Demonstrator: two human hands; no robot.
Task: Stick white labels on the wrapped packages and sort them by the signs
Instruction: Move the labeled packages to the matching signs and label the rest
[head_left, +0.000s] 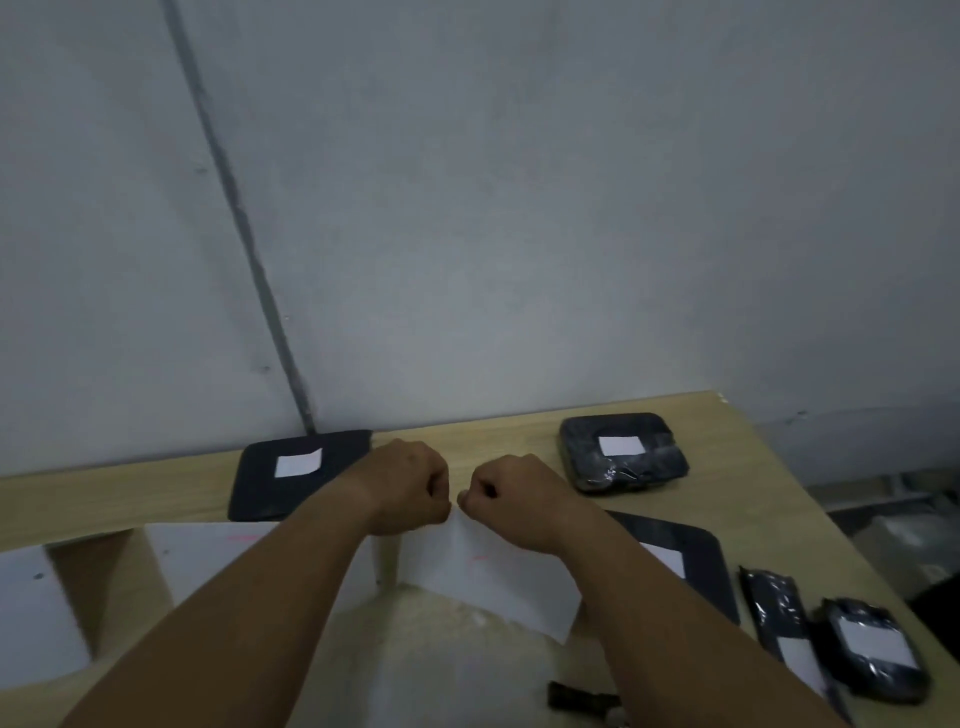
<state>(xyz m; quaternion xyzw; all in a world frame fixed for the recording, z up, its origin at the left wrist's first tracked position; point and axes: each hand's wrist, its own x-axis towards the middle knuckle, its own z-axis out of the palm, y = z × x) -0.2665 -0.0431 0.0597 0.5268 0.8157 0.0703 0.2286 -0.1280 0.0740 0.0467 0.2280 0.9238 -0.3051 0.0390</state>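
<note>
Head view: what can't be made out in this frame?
- Head view: curled fingers of the left hand and right hand hide where they pinch the white sheet.
- Pink marks on the white sign: too blurred to read.
- Flat black package: right forearm covers half.
- Dark object at the bottom edge: blurred, partly behind the forearm.

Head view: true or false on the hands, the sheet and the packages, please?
1. The left hand and right hand both pinch the sheet at its top. True.
2. The back-right package is unlabelled. False: a white label sits on top of it.
3. The back-left package lies flat on the table. True.
4. The right hand grips a package. False: it pinches only the sheet.
</note>
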